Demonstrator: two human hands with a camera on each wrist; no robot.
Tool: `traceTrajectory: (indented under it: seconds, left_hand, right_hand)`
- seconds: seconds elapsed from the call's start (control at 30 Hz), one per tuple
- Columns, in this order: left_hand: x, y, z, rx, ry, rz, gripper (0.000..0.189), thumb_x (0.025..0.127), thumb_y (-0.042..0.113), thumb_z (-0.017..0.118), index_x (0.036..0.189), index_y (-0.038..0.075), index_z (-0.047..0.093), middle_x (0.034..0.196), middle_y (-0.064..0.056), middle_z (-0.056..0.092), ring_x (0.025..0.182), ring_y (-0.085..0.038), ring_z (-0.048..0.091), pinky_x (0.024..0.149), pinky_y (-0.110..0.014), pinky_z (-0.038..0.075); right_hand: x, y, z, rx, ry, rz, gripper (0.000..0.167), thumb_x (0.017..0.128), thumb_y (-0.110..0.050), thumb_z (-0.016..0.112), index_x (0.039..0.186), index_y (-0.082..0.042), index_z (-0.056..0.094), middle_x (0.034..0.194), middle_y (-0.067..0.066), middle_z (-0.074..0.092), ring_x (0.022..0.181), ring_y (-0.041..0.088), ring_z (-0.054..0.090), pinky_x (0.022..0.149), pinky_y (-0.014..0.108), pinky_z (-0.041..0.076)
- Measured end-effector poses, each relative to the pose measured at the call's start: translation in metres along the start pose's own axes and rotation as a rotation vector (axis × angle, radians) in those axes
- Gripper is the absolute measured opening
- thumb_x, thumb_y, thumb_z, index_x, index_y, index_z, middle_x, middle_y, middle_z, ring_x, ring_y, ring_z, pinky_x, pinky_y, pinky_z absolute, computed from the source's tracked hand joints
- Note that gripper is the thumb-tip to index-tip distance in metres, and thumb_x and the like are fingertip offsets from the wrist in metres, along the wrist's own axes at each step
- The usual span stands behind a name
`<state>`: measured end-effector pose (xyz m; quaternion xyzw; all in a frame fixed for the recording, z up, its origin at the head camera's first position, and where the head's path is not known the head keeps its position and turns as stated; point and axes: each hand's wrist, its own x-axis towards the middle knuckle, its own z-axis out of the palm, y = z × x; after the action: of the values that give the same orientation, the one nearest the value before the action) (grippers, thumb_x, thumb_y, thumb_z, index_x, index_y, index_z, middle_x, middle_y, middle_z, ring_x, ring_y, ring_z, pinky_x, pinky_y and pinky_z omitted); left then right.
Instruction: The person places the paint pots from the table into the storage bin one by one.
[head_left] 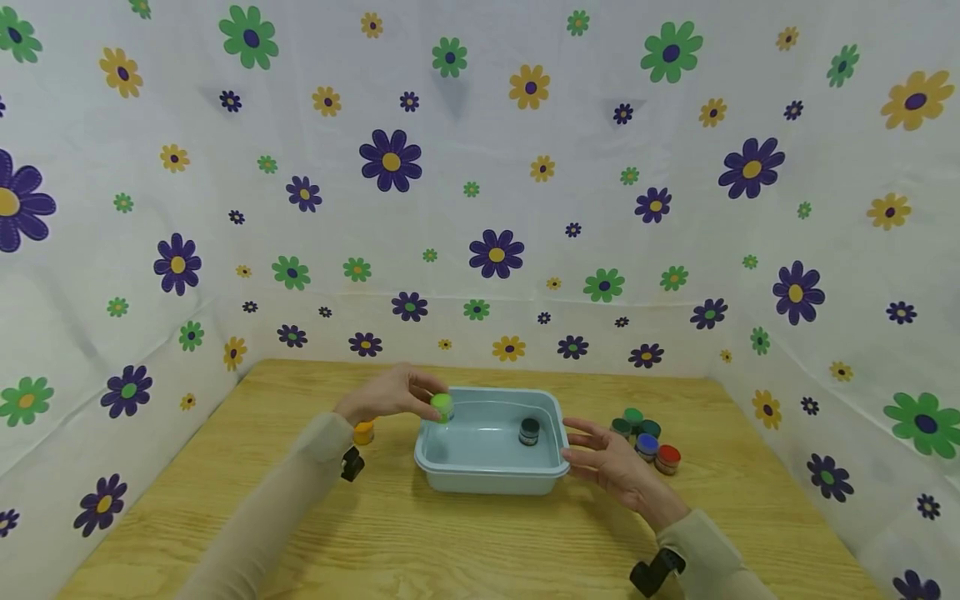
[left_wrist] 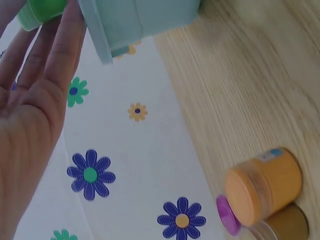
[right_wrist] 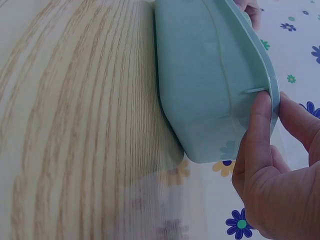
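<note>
A light blue plastic basin (head_left: 487,482) stands on the table, with one dark-lidded paint jar (head_left: 529,432) inside near its right end. My left hand (head_left: 392,393) holds a small jar with a light green lid (head_left: 442,406) between thumb and fingers, over the basin's left end. In the left wrist view that green jar (left_wrist: 42,11) shows only partly at the top edge. At the opposite end, my right hand (head_left: 618,468) grips the basin's rim. The right wrist view shows the thumb and fingers (right_wrist: 260,130) on either side of this rim.
To the right of the basin stand several paint jars, among them a blue one (head_left: 647,447) and a red one (head_left: 667,459). An orange jar (head_left: 363,432) sits left of the basin, partly behind the left forearm. Flower-patterned cloth (head_left: 450,217) surrounds the wooden table (head_left: 450,542).
</note>
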<state>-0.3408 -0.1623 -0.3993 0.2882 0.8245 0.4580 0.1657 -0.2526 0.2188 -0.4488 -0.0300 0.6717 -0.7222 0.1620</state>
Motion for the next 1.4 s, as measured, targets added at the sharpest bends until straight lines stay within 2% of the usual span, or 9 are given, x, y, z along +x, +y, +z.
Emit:
traceTrajectory:
  seconds: [0.17,0.37,0.53,0.63,0.77,0.87,1.07,1.17,1.4]
  left_hand:
    - [0.014,0.007,0.011,0.000,-0.017,-0.008,0.043,0.080,0.020,0.082,0.119,0.011,0.069,0.117,-0.005,0.070,0.107,-0.023,0.067,0.092,-0.038,0.057]
    - [0.033,0.021,0.030,-0.013,-0.024,-0.097,0.039,0.078,0.019,0.084,0.114,0.014,0.071,0.120,-0.004,0.069,0.109,-0.022,0.065,0.089,-0.037,0.058]
    - [0.042,0.035,0.053,-0.109,0.024,-0.186,0.042,0.078,0.012,0.083,0.117,0.006,0.069,0.121,-0.013,0.066,0.099,-0.021,0.068,0.083,-0.035,0.060]
    - [0.046,0.041,0.069,-0.177,0.058,-0.214,0.043,0.078,0.005,0.081,0.118,0.000,0.067,0.122,-0.019,0.063,0.092,-0.024,0.070,0.078,-0.034,0.061]
    - [0.051,0.044,0.085,-0.207,0.079,-0.214,0.043,0.080,0.002,0.079,0.120,-0.002,0.066,0.125,-0.021,0.061,0.098,-0.026,0.068,0.078,-0.034,0.061]
    - [0.056,0.045,0.094,-0.193,0.101,-0.202,0.042,0.080,0.002,0.079,0.119,-0.003,0.066,0.121,-0.019,0.063,0.102,-0.027,0.066,0.078,-0.033,0.061]
    - [0.065,0.046,0.109,-0.107,0.142,-0.183,0.039,0.075,0.002,0.083,0.111,-0.004,0.069,0.106,-0.015,0.069,0.093,-0.024,0.066,0.074,-0.032,0.061]
    - [0.069,0.045,0.116,-0.051,0.153,-0.190,0.038,0.072,0.004,0.085,0.107,-0.001,0.071,0.106,-0.013,0.069,0.093,-0.022,0.065,0.072,-0.032,0.061]
    - [0.074,0.050,0.130,-0.080,0.130,-0.214,0.040,0.071,-0.005,0.083,0.109,-0.006,0.070,0.111,-0.017,0.064,0.076,-0.022,0.067,0.067,-0.033,0.062]
  right_hand:
    - [0.000,0.000,-0.001,-0.016,-0.005,-0.007,0.072,0.091,-0.009,0.069,0.151,-0.003,0.031,0.148,0.031,0.037,0.117,0.030,0.062,0.093,0.037,0.056]
    - [-0.001,-0.001,0.000,-0.017,0.004,-0.008,0.070,0.091,-0.008,0.069,0.151,-0.004,0.032,0.147,0.030,0.038,0.116,0.030,0.062,0.092,0.036,0.057]
    - [-0.001,-0.001,0.001,-0.023,-0.002,-0.017,0.070,0.092,-0.009,0.068,0.151,-0.003,0.032,0.147,0.030,0.038,0.115,0.028,0.063,0.092,0.036,0.057]
    - [-0.001,-0.002,0.002,-0.029,-0.009,-0.023,0.070,0.092,-0.008,0.067,0.152,-0.002,0.030,0.147,0.031,0.037,0.115,0.028,0.063,0.092,0.035,0.057]
    - [0.000,-0.003,0.003,-0.026,0.007,-0.013,0.069,0.092,-0.008,0.068,0.151,-0.004,0.032,0.146,0.029,0.040,0.115,0.028,0.063,0.091,0.035,0.057]
    - [0.000,-0.004,0.004,-0.022,0.012,-0.011,0.069,0.092,-0.008,0.068,0.151,-0.004,0.033,0.146,0.028,0.041,0.115,0.028,0.063,0.091,0.035,0.057]
    - [0.001,-0.005,0.002,-0.022,-0.023,-0.024,0.069,0.093,-0.007,0.066,0.152,-0.003,0.030,0.148,0.031,0.036,0.115,0.026,0.063,0.092,0.034,0.057]
    - [0.002,-0.003,0.003,-0.026,-0.025,-0.020,0.069,0.093,-0.008,0.067,0.152,-0.003,0.030,0.149,0.031,0.036,0.117,0.029,0.061,0.093,0.035,0.057]
    - [-0.001,-0.002,0.002,-0.035,-0.004,-0.012,0.070,0.092,-0.010,0.068,0.151,-0.003,0.032,0.149,0.031,0.036,0.121,0.034,0.059,0.092,0.037,0.057]
